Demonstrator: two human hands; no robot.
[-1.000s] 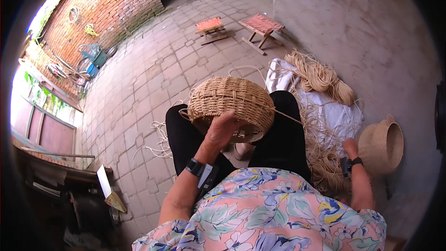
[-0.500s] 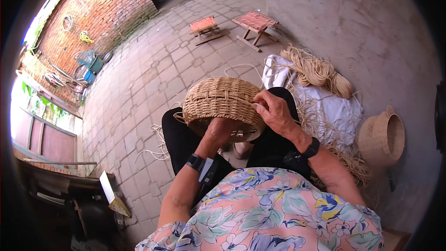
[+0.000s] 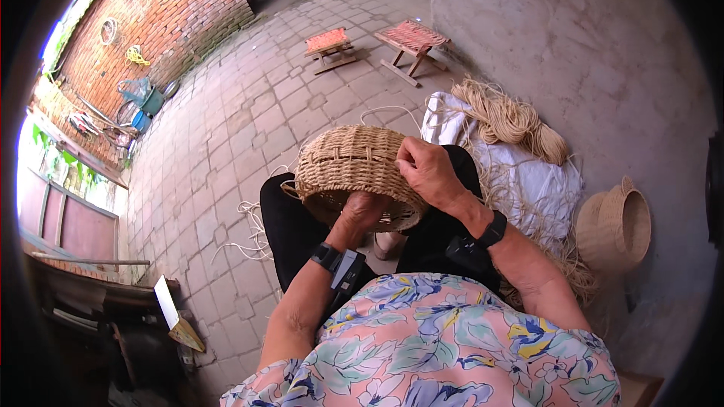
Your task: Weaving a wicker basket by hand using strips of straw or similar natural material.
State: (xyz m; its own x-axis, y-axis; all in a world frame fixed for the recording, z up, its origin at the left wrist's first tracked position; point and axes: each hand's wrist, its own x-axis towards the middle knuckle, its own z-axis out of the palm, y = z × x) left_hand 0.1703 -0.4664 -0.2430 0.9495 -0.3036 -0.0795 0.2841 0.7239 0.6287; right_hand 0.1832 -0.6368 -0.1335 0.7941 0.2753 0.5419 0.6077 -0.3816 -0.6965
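Note:
A round woven basket of tan cord is tilted between my black-trousered knees, opening toward me, with loose cord at its sides. My left hand reaches inside the opening; its fingertips are hidden. My right hand is closed, thumb and index finger pinching at the basket's upper right weave. Beside me on the right, coiled tan cord and a tangle of strands lie on white sacking. A pale woven basket stands by the wall at far right.
Two folding stools with red woven seats stand on the paving ahead. A plastered wall rises on the right. A brick wall runs left, with blue-green bins below. Dark furniture and a white board are at lower left.
My right hand came up from beside the cord pile to the basket and has shifted slightly leftward along it. My left hand has moved deeper inside the opening.

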